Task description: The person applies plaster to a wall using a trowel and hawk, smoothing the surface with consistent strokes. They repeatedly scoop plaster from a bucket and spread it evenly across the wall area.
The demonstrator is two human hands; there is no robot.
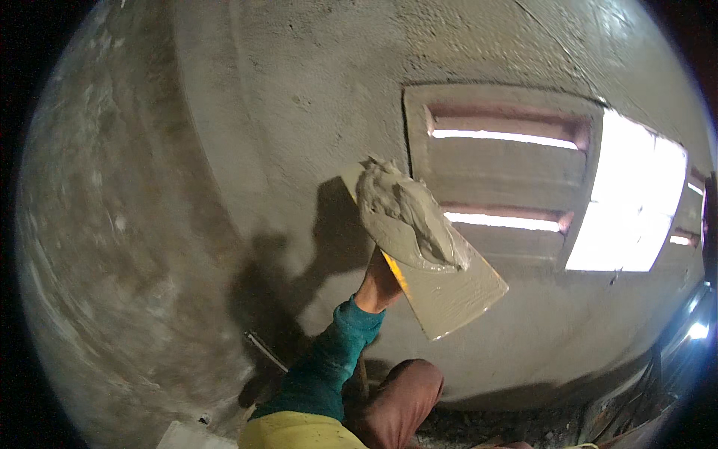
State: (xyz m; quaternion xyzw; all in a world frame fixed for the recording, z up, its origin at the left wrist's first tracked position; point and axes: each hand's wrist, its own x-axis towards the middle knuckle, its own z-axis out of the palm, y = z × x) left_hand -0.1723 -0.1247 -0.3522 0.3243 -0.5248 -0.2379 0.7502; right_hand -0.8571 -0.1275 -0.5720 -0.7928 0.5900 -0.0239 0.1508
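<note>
My left hand [378,287], in a teal sleeve, holds up a rectangular plastering hawk [460,298] with a yellow edge. The fingers are hidden beneath the board, and only the wrist and part of the hand show. A thick heap of wet grey plaster [410,215] sits on the hawk's far half, while a thin smear covers the near half. Behind it stands a grey plastered wall [299,97], with the board's shadow falling on it to the left. My right hand is out of view.
A framed vent [508,170] with two bright slots is set in the wall, beside a bright window opening [628,194]. A thin pale rod [266,352] is left of my arm. My bent knee [404,396] is below; dark rubble [493,426] lies along the wall's foot.
</note>
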